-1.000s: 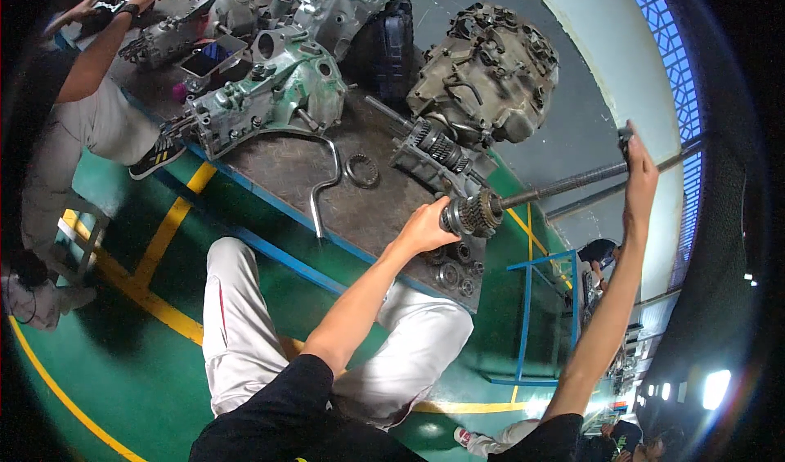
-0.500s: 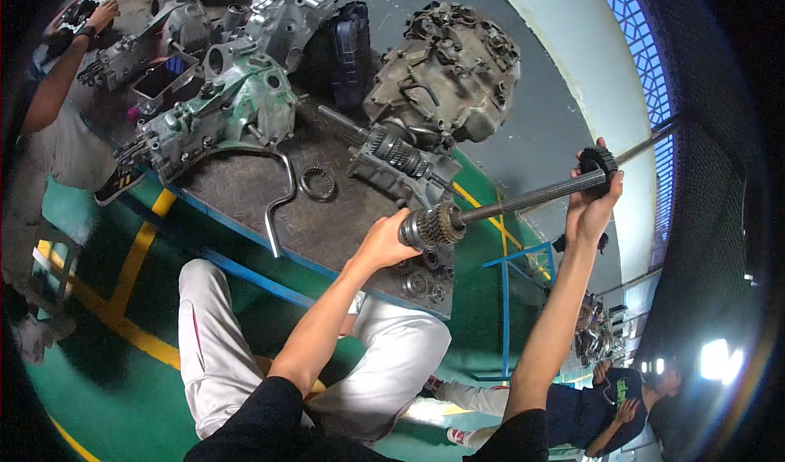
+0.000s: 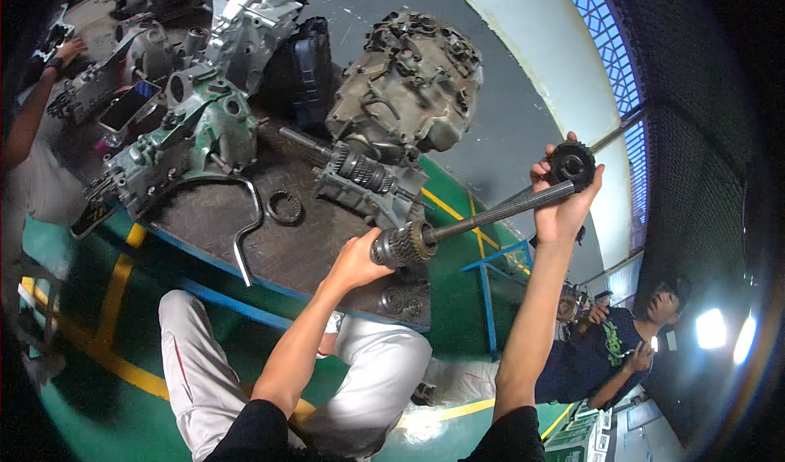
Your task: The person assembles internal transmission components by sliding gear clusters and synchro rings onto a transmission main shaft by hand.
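Note:
My left hand [image 3: 356, 264] is wrapped round the gear cluster [image 3: 404, 245] at the lower end of a long splined shaft [image 3: 495, 213]. The shaft slants up to the right, its bare end over my right palm. Between the fingers and thumb of my right hand [image 3: 564, 214] is a dark toothed gear [image 3: 571, 166], its bore facing me. That gear sits just above the shaft's end and looks off it. Small ring gears [image 3: 401, 300] lie on the workbench [image 3: 188, 213] below my left hand, and a larger ring gear [image 3: 284, 208] lies farther left.
Beyond my left hand rests an open housing with a geared shaft [image 3: 360, 172]. Behind it stands a large brown gearbox [image 3: 409, 86]. A bent metal bar [image 3: 243, 253] and a green-stained housing [image 3: 208, 127] are at left. One person [image 3: 621, 347] is at right; another person's hand [image 3: 72, 49] shows far left.
The dark gear, which was round the shaft's end, has come off and turned its face toward me in my right hand. The view has shifted; my left hand keeps its hold.

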Demonstrator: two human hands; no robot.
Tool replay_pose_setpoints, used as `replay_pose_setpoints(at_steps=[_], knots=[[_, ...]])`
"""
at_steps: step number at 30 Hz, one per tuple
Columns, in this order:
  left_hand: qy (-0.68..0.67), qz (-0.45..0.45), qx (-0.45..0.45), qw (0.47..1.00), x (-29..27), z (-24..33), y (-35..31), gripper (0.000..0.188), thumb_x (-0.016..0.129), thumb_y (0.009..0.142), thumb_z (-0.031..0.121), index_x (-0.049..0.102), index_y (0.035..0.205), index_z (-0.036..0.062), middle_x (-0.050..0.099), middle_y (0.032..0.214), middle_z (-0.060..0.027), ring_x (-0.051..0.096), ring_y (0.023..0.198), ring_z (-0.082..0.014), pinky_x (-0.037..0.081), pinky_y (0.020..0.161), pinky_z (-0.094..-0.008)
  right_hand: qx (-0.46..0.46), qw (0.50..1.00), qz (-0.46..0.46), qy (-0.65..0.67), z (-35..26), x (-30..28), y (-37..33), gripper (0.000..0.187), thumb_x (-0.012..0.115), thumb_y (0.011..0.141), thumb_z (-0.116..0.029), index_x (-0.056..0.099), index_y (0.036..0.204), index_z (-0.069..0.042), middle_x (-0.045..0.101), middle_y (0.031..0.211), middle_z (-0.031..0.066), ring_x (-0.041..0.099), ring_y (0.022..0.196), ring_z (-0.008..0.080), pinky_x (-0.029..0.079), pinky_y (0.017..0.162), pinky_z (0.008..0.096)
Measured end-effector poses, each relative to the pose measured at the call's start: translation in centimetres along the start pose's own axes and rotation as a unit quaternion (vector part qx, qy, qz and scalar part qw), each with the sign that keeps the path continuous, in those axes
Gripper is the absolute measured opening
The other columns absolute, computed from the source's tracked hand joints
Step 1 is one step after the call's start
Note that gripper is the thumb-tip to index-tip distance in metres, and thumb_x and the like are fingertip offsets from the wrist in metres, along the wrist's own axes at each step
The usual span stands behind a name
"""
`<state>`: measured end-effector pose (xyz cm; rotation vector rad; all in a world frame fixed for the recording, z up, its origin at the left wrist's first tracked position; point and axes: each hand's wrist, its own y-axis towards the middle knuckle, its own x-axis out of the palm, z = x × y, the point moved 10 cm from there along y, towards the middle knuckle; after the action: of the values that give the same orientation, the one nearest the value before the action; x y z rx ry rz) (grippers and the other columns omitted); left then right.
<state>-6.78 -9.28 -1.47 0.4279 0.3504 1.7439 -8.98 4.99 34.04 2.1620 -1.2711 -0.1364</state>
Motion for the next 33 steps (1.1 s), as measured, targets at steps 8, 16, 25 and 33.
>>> replay_pose_setpoints(at_steps=[8, 16, 25, 33], knots=[[-0.038, -0.012, -0.021, 0.999, -0.3, -0.8, 0.7, 0.049, 0.086, 0.067, 0.023, 0.064, 0.105, 0.0024, 0.073, 0.097, -0.024, 0.07, 0.099, -0.046, 0.054, 0.082, -0.049, -0.033, 0.997, 0.025, -0.069, 0.2, -0.5, 0.9, 0.071, 0.047, 0.105, -0.062, 0.049, 0.146, -0.004, 0.062, 0.109, 0.018, 0.055, 0.087, 0.0212, 0.05, 0.083, 0.0373], [-0.088, -0.014, -0.006, 0.996, -0.2, -0.7, 1.2, 0.05, 0.086, 0.066, 0.017, 0.064, 0.108, 0.0004, 0.072, 0.095, -0.0219, 0.074, 0.095, -0.0365, 0.055, 0.084, -0.0423, -0.136, 0.964, 0.012, -0.23, -1.4, -0.4, 1.3, 0.066, 0.05, 0.107, -0.053, 0.049, 0.144, 0.001, 0.058, 0.145, 0.0153, 0.065, 0.115, 0.0247, 0.057, 0.087, 0.0367], [-0.127, -0.055, -0.026, 0.99, 0.2, -1.3, 1.3, 0.054, 0.085, 0.067, 0.01, 0.067, 0.117, -0.0006, 0.075, 0.106, -0.009, 0.068, 0.096, -0.017, 0.053, 0.092, -0.0344, -0.217, 0.855, -0.003, -0.471, -2.5, 4.6, 0.2, 0.057, 0.072, 0.095, -0.041, 0.069, 0.134, 0.0, 0.064, 0.105, 0.0003, 0.053, 0.092, 0.0104, 0.044, 0.085, 0.0262], [-0.079, -0.019, -0.043, 0.996, -0.4, -2.1, 1.8, 0.046, 0.085, 0.068, 0.011, 0.068, 0.109, -0.0017, 0.074, 0.101, -0.0087, 0.066, 0.091, -0.016, 0.054, 0.088, -0.0335, -0.148, 0.884, 0.021, -0.443, 1.0, 4.8, -0.2, 0.06, 0.081, 0.088, -0.043, 0.068, 0.124, 0.004, 0.071, 0.095, 0.0064, 0.063, 0.086, 0.0136, 0.051, 0.078, 0.03]])
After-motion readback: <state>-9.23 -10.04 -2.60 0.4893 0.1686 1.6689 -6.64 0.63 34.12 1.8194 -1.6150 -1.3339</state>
